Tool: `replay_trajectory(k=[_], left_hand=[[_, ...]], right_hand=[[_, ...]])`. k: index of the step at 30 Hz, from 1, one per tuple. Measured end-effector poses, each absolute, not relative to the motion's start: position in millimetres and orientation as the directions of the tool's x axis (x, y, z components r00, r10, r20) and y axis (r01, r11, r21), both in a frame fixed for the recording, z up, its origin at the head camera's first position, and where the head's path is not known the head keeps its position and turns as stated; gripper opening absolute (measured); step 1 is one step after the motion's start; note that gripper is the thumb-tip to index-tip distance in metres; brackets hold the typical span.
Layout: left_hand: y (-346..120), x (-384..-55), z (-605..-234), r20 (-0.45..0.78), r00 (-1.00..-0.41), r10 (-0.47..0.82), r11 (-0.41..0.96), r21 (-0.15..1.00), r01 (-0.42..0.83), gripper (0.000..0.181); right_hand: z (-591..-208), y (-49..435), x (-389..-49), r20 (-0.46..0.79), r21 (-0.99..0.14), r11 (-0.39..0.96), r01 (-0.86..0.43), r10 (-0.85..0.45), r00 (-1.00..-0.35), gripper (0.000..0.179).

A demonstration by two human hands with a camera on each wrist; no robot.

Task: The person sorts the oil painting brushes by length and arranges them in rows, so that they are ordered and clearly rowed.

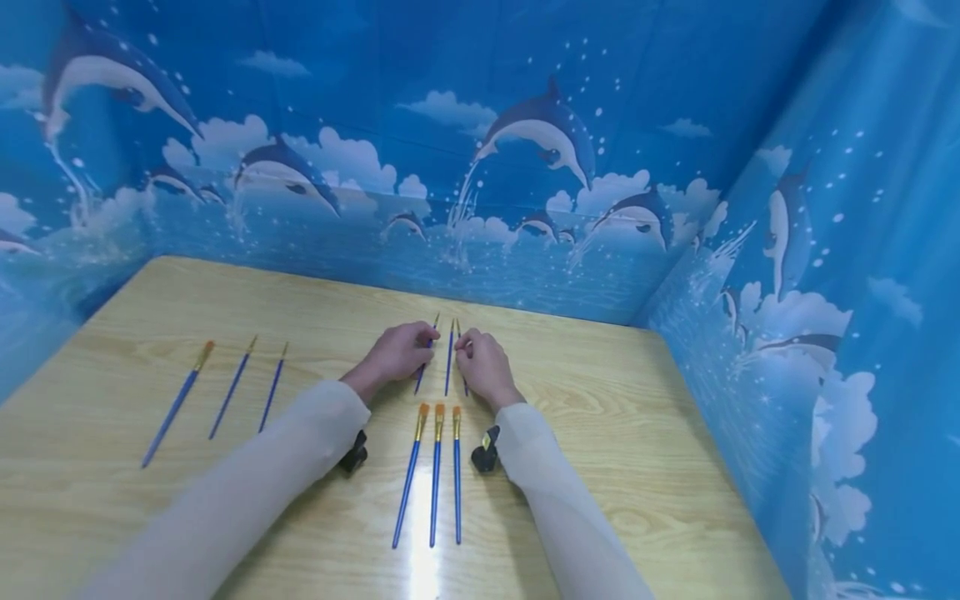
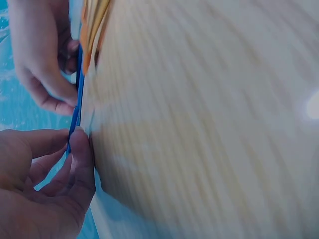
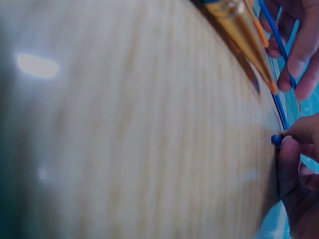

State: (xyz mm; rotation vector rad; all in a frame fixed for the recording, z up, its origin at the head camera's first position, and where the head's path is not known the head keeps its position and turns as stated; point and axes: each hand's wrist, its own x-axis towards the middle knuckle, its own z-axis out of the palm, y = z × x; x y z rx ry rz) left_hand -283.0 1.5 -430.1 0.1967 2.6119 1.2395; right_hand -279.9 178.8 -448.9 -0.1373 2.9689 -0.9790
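At the far middle of the table, my left hand [image 1: 401, 350] pinches a thin blue paintbrush [image 1: 420, 379] between thumb and fingers; its bristle end points away from me. My right hand [image 1: 486, 367] pinches another slim paintbrush [image 1: 465, 387], partly hidden behind the fingers. Between the two hands lies a third thin paintbrush [image 1: 448, 362], roughly parallel to the others. In the left wrist view, the left thumb and fingertips [image 2: 77, 144] meet at a blue handle. The right wrist view has the right thumb [image 3: 288, 154] and a finger at a rounded blue handle end.
Nearer me, three flat orange-bristled paintbrushes [image 1: 437, 475] lie side by side. To the left, three more paintbrushes [image 1: 232, 392] of falling size lie spaced apart on the wooden table [image 1: 600, 467]. A dolphin-print curtain [image 1: 360, 233] stands behind the table and along its right side.
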Motion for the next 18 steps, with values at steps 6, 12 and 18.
replay_trajectory(k=[6,12,18], left_hand=[[11.4,-281.1,-430.0,-0.116,-0.959,0.26,0.729,0.675,0.117,0.046],[16.2,-279.1,-431.6,-0.156,-0.958,0.239,0.751,0.656,0.081,0.05],[17.7,-275.2,-429.9,-0.161,-0.96,0.23,0.763,0.642,0.076,0.051]], right_hand=[[-448.4,179.4,-280.4,0.026,-0.593,0.8,-0.088,-0.091,-0.996,0.011],[-448.2,179.9,-280.4,0.018,-0.594,0.801,-0.077,-0.082,-0.996,0.01],[-449.4,180.1,-280.2,0.017,-0.592,0.802,-0.078,-0.085,-0.996,0.009]])
